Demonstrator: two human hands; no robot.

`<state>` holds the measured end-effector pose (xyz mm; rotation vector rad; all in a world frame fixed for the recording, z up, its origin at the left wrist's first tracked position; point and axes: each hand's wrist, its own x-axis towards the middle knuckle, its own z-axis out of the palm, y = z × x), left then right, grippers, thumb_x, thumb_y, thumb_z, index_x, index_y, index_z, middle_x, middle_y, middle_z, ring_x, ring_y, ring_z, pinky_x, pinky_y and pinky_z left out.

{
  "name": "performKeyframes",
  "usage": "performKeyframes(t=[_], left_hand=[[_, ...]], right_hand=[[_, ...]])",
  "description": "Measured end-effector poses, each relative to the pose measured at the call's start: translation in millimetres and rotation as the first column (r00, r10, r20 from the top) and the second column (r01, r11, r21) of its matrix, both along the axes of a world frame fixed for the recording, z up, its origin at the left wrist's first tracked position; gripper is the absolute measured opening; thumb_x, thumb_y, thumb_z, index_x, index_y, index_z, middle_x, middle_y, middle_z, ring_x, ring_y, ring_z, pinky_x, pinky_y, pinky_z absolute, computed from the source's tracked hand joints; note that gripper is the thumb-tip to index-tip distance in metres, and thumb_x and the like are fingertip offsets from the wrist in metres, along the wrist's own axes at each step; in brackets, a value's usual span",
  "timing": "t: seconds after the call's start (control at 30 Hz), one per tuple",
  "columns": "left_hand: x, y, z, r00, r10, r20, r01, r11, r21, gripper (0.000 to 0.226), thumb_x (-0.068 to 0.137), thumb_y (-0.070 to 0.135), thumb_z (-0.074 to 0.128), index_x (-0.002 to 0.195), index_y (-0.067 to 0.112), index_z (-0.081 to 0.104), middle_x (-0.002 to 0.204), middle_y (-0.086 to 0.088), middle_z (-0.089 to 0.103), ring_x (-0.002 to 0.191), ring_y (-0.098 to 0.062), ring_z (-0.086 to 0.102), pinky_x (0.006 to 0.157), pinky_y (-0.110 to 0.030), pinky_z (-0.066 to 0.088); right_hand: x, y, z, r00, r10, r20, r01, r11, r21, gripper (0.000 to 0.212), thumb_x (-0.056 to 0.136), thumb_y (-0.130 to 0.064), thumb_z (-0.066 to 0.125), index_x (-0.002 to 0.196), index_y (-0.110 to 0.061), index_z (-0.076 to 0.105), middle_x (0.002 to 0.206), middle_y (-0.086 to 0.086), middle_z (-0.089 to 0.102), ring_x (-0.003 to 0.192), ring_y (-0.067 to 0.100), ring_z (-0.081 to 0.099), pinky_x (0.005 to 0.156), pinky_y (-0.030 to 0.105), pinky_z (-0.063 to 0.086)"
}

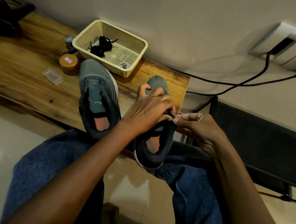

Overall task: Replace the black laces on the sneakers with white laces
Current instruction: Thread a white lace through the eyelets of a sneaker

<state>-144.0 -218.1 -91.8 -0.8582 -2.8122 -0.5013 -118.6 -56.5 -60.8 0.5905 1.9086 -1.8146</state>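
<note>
Two grey sneakers are in view. The left sneaker lies on the wooden table with no lace in its eyelets. The right sneaker rests with its heel on my lap and its toe on the table edge. My left hand grips its upper across the tongue. My right hand pinches the shoe's dark collar edge with thumb and fingertips; whether a lace end is in the pinch is hidden. A black lace lies bunched in the cream basket, and a white lace shows at its near corner.
A brown round jar and a small clear plastic case lie on the table left of the sneakers. Black cables run along the wall to a socket at the right. A dark bench stands right of the table.
</note>
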Motion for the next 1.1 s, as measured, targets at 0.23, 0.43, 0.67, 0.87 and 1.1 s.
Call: performKeyframes(t=[0.23,0.43,0.67,0.87,1.1], left_hand=[[1,-5,11,0.992,0.005,0.125,-0.010,0.999,0.043,0.021,0.086,0.045,0.058,0.105,0.036,0.063,0.118,0.013,0.061,0.116,-0.011,0.041,0.095,-0.036,0.014],[2,-8,12,0.983,0.039,0.178,-0.051,0.997,0.065,0.027,0.082,0.049,0.063,0.107,0.038,0.060,0.119,0.015,0.058,0.116,-0.009,0.040,0.087,-0.030,0.012],[-3,-35,17,0.839,0.274,0.471,-0.261,0.961,-0.093,0.097,0.063,0.069,0.070,0.141,0.033,0.026,0.146,0.001,0.023,0.135,-0.019,0.020,0.107,-0.045,0.019],[-2,-38,17,0.720,0.346,0.602,-0.273,0.938,-0.212,0.113,0.061,0.077,0.064,0.148,0.023,0.015,0.154,-0.003,0.018,0.142,-0.024,0.016,0.111,-0.050,0.017],[-2,-40,21,0.688,0.348,0.637,-0.259,0.937,-0.233,0.105,0.067,0.079,0.056,0.147,0.023,0.018,0.154,-0.006,0.025,0.142,-0.023,0.019,0.112,-0.048,0.015]], right_hand=[[-6,0,3,0.998,0.053,0.040,-0.054,0.998,0.024,0.011,0.089,0.003,0.058,0.079,0.001,0.065,0.076,0.010,0.065,0.066,0.012,0.062,0.056,0.015,0.055],[-6,-11,5,0.985,0.160,0.058,-0.167,0.973,0.158,0.027,0.098,-0.005,0.046,0.075,-0.010,0.056,0.069,0.004,0.056,0.060,0.008,0.053,0.051,0.013,0.050],[-8,-10,13,0.992,-0.072,0.104,0.069,0.997,0.033,0.023,0.106,-0.013,0.024,0.087,-0.013,0.037,0.052,0.010,0.065,0.055,0.021,0.061,0.051,0.024,0.055],[-9,-8,14,0.989,-0.122,0.081,0.116,0.990,0.078,0.020,0.105,-0.016,0.018,0.096,-0.011,0.035,0.060,0.014,0.068,0.049,0.020,0.067,0.056,0.031,0.057],[-13,-3,9,0.984,-0.173,-0.048,0.179,0.965,0.193,0.012,0.098,-0.006,0.032,0.102,-0.011,0.042,0.092,0.016,0.066,0.072,0.024,0.068,0.073,0.038,0.056]])
